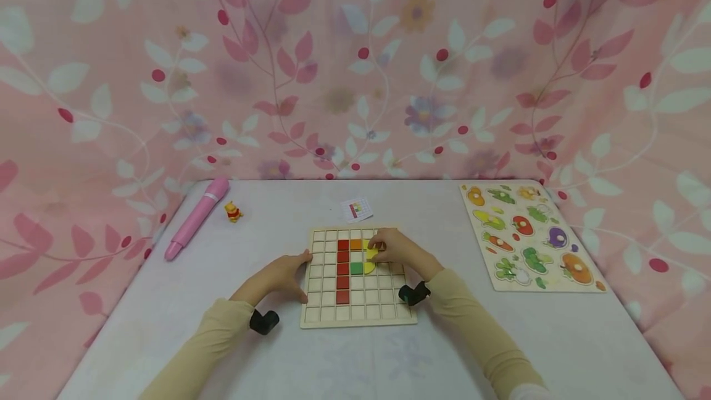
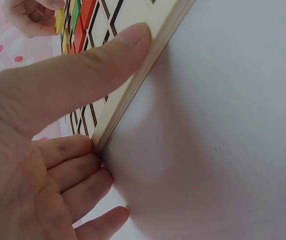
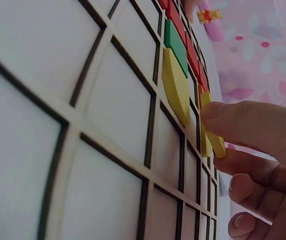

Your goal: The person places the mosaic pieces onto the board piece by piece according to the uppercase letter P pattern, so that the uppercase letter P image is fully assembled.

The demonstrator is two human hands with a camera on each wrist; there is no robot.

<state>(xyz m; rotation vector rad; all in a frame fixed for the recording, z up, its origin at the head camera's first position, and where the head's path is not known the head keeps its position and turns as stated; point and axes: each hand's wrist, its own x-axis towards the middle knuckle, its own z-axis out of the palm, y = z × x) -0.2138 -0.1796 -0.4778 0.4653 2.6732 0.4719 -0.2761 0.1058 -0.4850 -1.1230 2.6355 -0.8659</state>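
Note:
A square wooden grid board [image 1: 360, 320] lies on the table. Red tiles [image 1: 342, 269] form a column in it, with an orange tile [image 1: 355, 245] and a green tile [image 1: 357, 268] to their right. Beside the green one sits a curved-edge yellow tile [image 3: 177, 87]. My right hand [image 1: 399, 248] pinches another yellow tile [image 3: 213, 127] between thumb and index finger at the board's upper middle, over a further yellow piece partly hidden behind it. My left hand [image 1: 280, 274] touches the board's left edge, thumb on the rim and fingers extended against the side.
Behind the board lies a small pattern card [image 1: 357, 209]. A pink pen-shaped object [image 1: 197, 220] and a small yellow bear figure [image 1: 233, 212] are at the back left. At the right lies a vegetable puzzle board [image 1: 530, 239]. Floral fabric [image 1: 344, 79] hangs beyond the table.

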